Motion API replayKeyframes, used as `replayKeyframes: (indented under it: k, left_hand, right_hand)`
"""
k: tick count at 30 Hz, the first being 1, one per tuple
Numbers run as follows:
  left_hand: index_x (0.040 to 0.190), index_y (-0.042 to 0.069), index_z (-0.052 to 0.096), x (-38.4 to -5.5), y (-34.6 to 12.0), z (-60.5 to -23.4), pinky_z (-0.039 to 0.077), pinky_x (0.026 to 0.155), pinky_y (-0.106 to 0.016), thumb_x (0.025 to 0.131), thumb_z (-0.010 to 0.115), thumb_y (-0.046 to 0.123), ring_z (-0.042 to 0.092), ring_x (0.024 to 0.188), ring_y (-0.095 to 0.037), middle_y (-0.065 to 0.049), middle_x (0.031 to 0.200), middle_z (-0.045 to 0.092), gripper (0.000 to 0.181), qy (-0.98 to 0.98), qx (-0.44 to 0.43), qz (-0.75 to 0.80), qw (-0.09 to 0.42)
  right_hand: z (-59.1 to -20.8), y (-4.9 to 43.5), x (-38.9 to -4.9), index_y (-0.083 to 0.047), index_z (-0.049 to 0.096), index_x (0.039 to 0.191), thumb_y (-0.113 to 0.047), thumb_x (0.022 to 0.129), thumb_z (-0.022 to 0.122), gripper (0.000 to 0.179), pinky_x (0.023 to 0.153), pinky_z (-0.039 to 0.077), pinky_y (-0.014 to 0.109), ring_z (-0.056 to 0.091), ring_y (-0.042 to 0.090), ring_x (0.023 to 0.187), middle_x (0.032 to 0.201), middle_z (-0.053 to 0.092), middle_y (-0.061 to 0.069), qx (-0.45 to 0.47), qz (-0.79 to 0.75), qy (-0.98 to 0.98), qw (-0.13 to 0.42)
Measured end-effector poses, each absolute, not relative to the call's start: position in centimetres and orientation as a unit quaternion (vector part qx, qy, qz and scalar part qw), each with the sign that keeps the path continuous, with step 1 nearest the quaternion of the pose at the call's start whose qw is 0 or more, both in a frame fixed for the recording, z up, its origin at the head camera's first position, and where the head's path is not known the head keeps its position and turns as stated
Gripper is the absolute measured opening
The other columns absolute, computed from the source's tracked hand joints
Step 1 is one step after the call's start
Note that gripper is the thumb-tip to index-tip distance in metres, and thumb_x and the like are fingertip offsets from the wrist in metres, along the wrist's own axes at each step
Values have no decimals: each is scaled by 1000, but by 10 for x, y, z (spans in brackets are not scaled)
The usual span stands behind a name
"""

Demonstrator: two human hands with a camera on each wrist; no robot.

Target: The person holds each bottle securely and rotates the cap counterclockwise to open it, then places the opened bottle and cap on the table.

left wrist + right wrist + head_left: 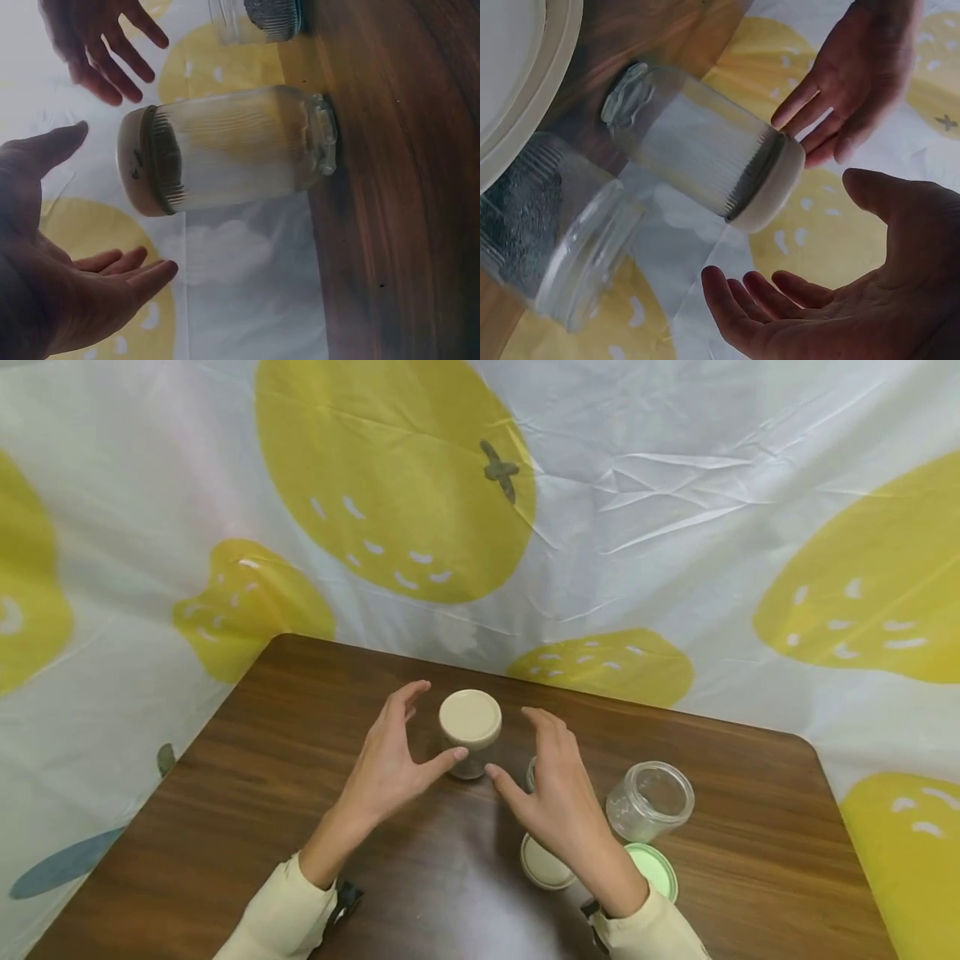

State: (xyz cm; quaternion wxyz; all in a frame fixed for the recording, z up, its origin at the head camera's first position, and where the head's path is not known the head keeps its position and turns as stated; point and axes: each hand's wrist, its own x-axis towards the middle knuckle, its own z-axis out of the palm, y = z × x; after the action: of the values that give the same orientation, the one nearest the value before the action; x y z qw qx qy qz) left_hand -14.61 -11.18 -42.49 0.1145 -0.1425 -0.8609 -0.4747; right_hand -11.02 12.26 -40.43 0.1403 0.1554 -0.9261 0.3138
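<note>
Head view: cream-lidded jar (pixel 471 735) upright, lid up, toward far edge of worktop (pixel 247 777), between left hand (pixel 390 764) and right hand (pixel 558 793). Uncapped glass jar (pixel 648 802) toward far right corner, green lid (pixel 654 870) just in front; loose cream lid (pixel 546 864) near right wrist. Left wrist view: left fingers spread, slightly bent, apart from cream-lidded jar. Right wrist view: right fingers spread, gently curved, gripping nothing, cream-lidded jar just beyond.

Indoors, room unclear — hanging fruit-print cloth (pixel 645 543), table (pixel 247 777)
</note>
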Motion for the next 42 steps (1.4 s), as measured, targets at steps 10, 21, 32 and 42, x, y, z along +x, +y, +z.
replayKeyframes:
  k: [10,21,32,42]
  left_hand:
    - [158,9,37,-153,-108,-438,50,113,-58,83,91,37,56,140,-47,-18,161,47,96,-875,-99,-472,24]
    - [161,0,34,-163,-102,-461,45,118,-58,83,82,16,51,146,-40,-24,159,50,93,-871,-110,-477,-29]
    - [156,1,32,-179,-92,-476,45,117,-57,85,84,22,57,138,-38,-25,148,58,91,-843,-139,-517,-41]
    - [159,3,21,-177,-92,-477,30,128,-60,87,76,13,38,155,-37,-24,162,42,91,-818,-167,-544,-83]
  right_hand:
    - [-403,106,-124,1,31,161,-44,92,81,97,117,46,59,47,42,148,162,43,22,146,310,-936,82]
    - [-413,79,-142,-5,13,169,-44,87,86,116,116,46,59,47,41,149,167,39,23,118,346,-929,53]
    - [-418,73,-140,-3,16,168,-42,91,82,108,100,56,60,61,44,133,159,44,29,119,345,-929,60]
    - [-418,75,-140,2,25,164,-29,95,80,94,95,58,58,66,45,122,148,52,31,135,317,-935,84]
